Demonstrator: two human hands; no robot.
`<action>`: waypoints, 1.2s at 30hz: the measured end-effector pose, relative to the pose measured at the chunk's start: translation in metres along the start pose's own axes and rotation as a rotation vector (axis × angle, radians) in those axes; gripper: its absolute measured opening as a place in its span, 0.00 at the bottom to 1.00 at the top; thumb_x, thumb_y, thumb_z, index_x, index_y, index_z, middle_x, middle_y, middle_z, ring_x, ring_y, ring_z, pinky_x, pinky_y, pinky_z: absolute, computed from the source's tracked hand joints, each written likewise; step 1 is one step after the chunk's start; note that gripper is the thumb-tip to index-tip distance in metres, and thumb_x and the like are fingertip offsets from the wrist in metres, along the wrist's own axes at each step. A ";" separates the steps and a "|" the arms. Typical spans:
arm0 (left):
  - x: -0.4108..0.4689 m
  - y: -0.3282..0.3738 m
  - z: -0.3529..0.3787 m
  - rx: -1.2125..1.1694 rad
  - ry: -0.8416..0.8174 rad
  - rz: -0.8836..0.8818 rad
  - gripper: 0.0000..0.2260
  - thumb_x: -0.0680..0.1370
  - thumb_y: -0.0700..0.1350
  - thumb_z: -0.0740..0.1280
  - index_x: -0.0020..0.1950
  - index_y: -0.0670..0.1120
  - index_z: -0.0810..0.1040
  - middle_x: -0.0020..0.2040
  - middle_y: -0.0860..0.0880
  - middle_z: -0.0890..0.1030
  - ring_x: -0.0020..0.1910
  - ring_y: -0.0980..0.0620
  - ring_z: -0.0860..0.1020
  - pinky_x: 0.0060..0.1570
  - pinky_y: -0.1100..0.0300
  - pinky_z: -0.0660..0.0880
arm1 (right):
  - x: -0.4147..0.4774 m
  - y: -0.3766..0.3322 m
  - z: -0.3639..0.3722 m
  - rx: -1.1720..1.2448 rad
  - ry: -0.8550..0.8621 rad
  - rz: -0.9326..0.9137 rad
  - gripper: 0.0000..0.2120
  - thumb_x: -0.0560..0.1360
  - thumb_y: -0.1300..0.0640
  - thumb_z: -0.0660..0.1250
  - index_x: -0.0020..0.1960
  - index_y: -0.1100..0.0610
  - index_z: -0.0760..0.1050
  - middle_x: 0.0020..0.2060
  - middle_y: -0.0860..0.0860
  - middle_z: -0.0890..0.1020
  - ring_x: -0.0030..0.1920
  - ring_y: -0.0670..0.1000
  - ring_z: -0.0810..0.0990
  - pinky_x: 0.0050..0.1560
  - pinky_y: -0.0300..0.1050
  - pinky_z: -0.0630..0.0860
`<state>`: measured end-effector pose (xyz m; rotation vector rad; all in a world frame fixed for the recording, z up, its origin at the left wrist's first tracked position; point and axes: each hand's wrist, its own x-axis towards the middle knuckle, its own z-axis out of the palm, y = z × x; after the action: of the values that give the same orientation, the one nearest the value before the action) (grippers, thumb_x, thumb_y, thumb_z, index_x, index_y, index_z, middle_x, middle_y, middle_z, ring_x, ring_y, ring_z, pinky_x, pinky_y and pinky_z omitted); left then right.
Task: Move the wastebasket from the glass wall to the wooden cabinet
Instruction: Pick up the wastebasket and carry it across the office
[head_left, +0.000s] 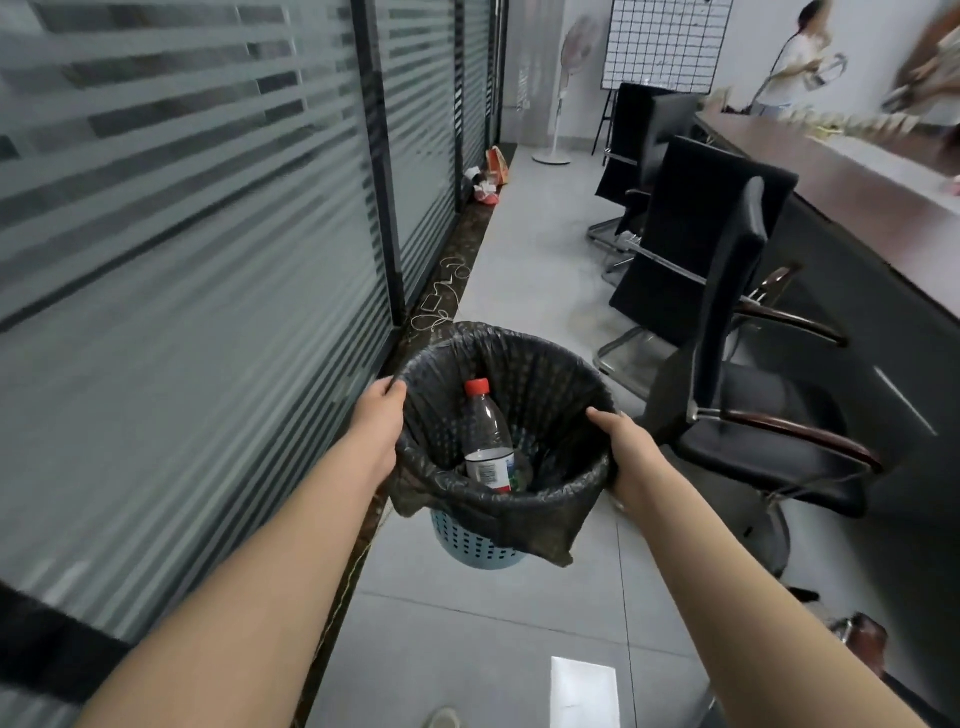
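The wastebasket (475, 545) is a light blue perforated plastic bin lined with a black bag, held in the air above the grey floor tiles. My left hand (375, 428) grips its left rim and my right hand (626, 457) grips its right rim. Inside stands a clear plastic bottle (488, 441) with a red cap. The frosted, striped glass wall (208, 234) runs along my left side. No wooden cabinet is in view.
Black office chairs (753, 384) line a long dark wooden table (841, 182) on the right. A cable (441, 301) and some bags (491, 176) lie by the wall's base. A standing fan (563, 93), a grid board and a person are at the far end. The tiled aisle runs between wall and chairs.
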<state>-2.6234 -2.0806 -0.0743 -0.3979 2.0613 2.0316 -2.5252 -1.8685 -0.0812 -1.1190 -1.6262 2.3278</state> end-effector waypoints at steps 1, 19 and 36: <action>0.019 0.009 0.006 0.008 0.000 0.000 0.17 0.82 0.47 0.57 0.70 0.45 0.70 0.67 0.43 0.76 0.65 0.43 0.74 0.65 0.47 0.72 | 0.016 -0.009 0.008 0.006 0.000 0.001 0.19 0.78 0.57 0.61 0.68 0.57 0.69 0.61 0.59 0.78 0.54 0.60 0.78 0.48 0.51 0.77; 0.302 0.115 0.179 -0.007 -0.088 0.024 0.15 0.82 0.46 0.57 0.66 0.46 0.73 0.64 0.44 0.78 0.62 0.44 0.76 0.65 0.47 0.72 | 0.294 -0.177 0.063 0.092 0.045 -0.041 0.12 0.78 0.59 0.61 0.62 0.58 0.72 0.55 0.58 0.79 0.47 0.56 0.80 0.40 0.49 0.76; 0.553 0.227 0.354 0.007 -0.029 0.022 0.16 0.82 0.47 0.56 0.67 0.45 0.73 0.65 0.44 0.77 0.63 0.42 0.75 0.64 0.45 0.72 | 0.590 -0.351 0.104 0.034 -0.005 -0.006 0.19 0.76 0.55 0.63 0.66 0.58 0.72 0.58 0.58 0.80 0.49 0.57 0.81 0.39 0.47 0.76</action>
<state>-3.2318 -1.7459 -0.0571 -0.3434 2.0637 2.0300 -3.1309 -1.5284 -0.0689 -1.1002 -1.5831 2.3473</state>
